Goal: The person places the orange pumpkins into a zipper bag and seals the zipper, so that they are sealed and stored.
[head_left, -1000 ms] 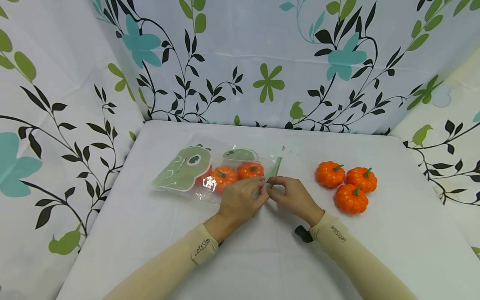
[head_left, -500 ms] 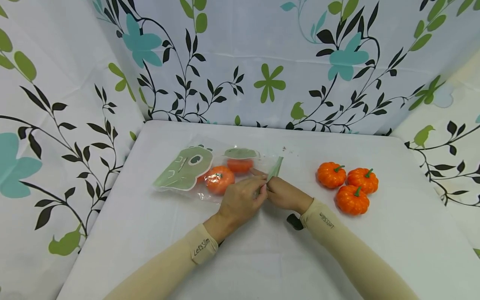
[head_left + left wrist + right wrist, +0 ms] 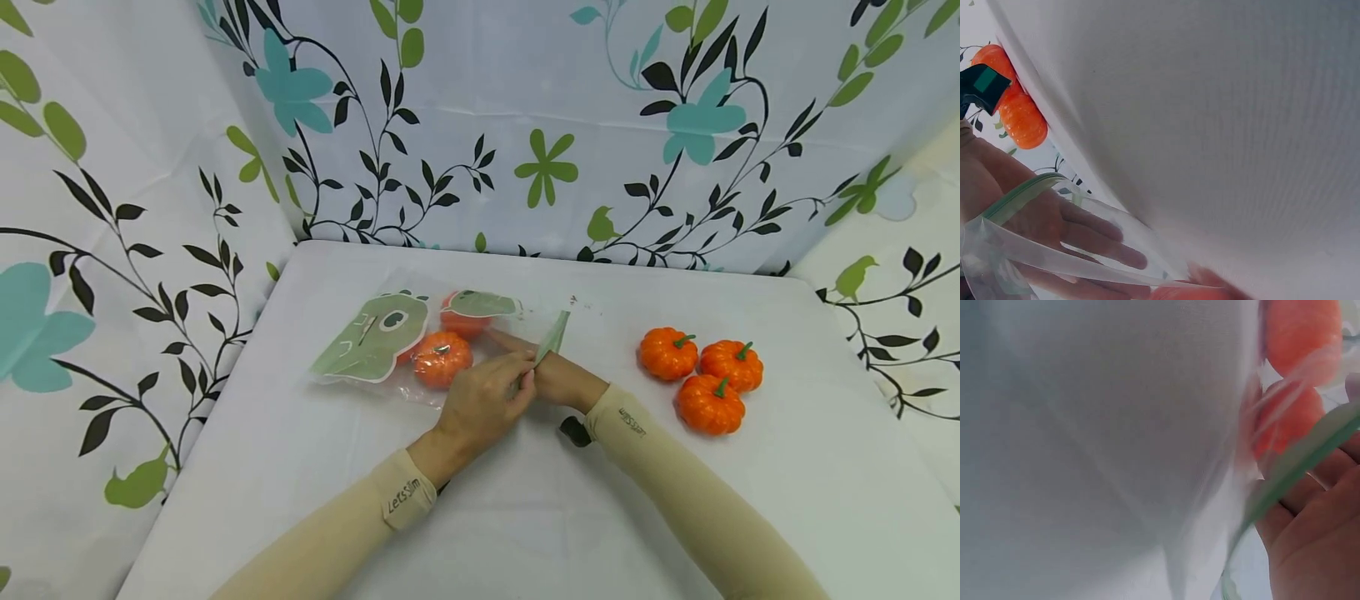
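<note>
A clear zip bag with a green dinosaur print lies on the white table, its mouth to the right. Inside are an orange toy pumpkin and another pumpkin behind it, partly covered by the print; more orange shows under the dinosaur's head. My left hand pinches the bag's near edge beside the green zip strip. Through the mouth goes my right hand, fingers straight inside the plastic, pointing toward the back pumpkin. The left wrist view shows those extended fingers through the film.
Three orange pumpkins with green stems sit together on the table, right of the bag. A black wrist camera hangs under the right wrist. A leaf-patterned curtain stands behind the table.
My right hand has moved left from the bag's mouth to inside it. The pumpkin nearest the mouth has shifted left and back under the print. The left hand keeps its hold.
</note>
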### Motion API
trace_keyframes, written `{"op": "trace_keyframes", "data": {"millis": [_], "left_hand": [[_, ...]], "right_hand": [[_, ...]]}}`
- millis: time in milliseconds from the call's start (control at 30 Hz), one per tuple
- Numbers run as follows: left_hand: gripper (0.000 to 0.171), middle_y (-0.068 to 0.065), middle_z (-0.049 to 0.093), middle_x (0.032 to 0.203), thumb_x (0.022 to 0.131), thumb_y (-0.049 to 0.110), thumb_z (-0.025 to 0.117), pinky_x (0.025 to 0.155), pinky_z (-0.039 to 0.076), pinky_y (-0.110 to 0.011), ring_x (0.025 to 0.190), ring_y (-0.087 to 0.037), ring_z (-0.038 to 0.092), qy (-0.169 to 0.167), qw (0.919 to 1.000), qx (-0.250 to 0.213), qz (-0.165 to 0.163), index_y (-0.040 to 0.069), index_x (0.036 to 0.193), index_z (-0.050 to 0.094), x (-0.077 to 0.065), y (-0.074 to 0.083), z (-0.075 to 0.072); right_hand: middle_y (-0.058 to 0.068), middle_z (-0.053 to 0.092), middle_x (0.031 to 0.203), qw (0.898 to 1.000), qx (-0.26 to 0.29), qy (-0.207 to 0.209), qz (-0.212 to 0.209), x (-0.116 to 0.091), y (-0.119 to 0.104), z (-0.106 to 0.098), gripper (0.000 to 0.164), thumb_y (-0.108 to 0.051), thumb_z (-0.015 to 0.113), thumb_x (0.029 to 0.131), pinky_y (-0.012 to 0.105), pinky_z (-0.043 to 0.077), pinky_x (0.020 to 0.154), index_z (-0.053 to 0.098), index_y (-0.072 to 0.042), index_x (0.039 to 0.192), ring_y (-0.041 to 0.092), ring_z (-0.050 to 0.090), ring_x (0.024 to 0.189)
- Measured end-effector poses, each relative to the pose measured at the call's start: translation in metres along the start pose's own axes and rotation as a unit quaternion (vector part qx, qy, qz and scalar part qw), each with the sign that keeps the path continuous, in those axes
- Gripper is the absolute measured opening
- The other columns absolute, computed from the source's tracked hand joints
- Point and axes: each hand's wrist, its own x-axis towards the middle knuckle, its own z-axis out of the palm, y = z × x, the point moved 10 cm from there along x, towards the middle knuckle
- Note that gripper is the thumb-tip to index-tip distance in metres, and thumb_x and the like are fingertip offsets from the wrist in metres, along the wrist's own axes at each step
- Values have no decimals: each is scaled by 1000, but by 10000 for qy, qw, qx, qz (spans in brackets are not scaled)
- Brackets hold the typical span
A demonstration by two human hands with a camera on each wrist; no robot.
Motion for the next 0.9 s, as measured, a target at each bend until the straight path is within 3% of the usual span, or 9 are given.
{"op": "trace_keyframes", "data": {"millis": [167, 267, 367, 500, 667, 767, 900], "left_hand": [[18, -9, 76, 103, 83, 3, 70, 78, 59, -30, 93, -20, 74, 62, 9999, 103, 86, 1, 100, 76, 0, 2, 0], [18, -10, 76, 102, 84, 3, 70, 79, 59, -29, 93, -20, 74, 5, 9999, 115, 52, 0, 100, 76, 0, 1, 1], [17, -9, 76, 103, 85, 4, 68, 81, 59, -29, 94, -19, 74, -111, 9999, 112, -37, 1, 100, 76, 1, 1, 2], [15, -9, 76, 104, 86, 5, 68, 83, 58, -28, 96, -19, 74, -237, 9996, 105, -118, 2, 99, 76, 1, -1, 5], [13, -10, 76, 103, 85, 3, 69, 83, 57, -28, 96, -19, 74, -236, 9995, 73, -175, 2, 96, 75, 1, -2, 6], [13, -9, 76, 103, 85, 3, 69, 84, 57, -28, 96, -19, 74, -249, 9995, 71, -194, 2, 96, 76, 1, -2, 7], [14, -9, 76, 104, 86, 5, 69, 84, 57, -28, 96, -19, 74, -294, 9993, 94, -218, 2, 98, 76, 0, -2, 8]], "right_hand": [[7, 35, 161, 9979, 84, 280, 576, -18, 10, -10, 56, -20, 47, 106, 48, 29, 118, 32, -6, 158, 23, 35, 146], [7, 40, 159, 9947, -321, 484, 846, -40, 13, -19, 54, -29, 48, 107, 50, 33, 115, 39, -8, 155, 24, 40, 143], [6, 40, 158, 9873, -939, 697, 1073, -68, 14, -31, 63, -43, 55, 103, 51, 33, 115, 41, -11, 155, 27, 39, 144], [5, 40, 159, 9711, -1739, 1060, 1242, -108, 10, -50, 82, -53, 68, 92, 53, 35, 113, 36, -17, 158, 28, 40, 144], [7, 32, 163, 9482, -2325, 1745, 1282, -155, 1, -82, 110, -55, 85, 74, 64, 35, 109, 28, -19, 161, 35, 32, 146], [10, 25, 165, 9347, -2380, 2171, 1504, -182, 2, -102, 123, -52, 91, 66, 70, 35, 104, 23, -16, 162, 41, 30, 146], [19, 17, 165, 9202, -2097, 2514, 2145, -217, 15, -124, 136, -48, 95, 61, 77, 33, 97, 14, -12, 163, 50, 26, 143]]}}
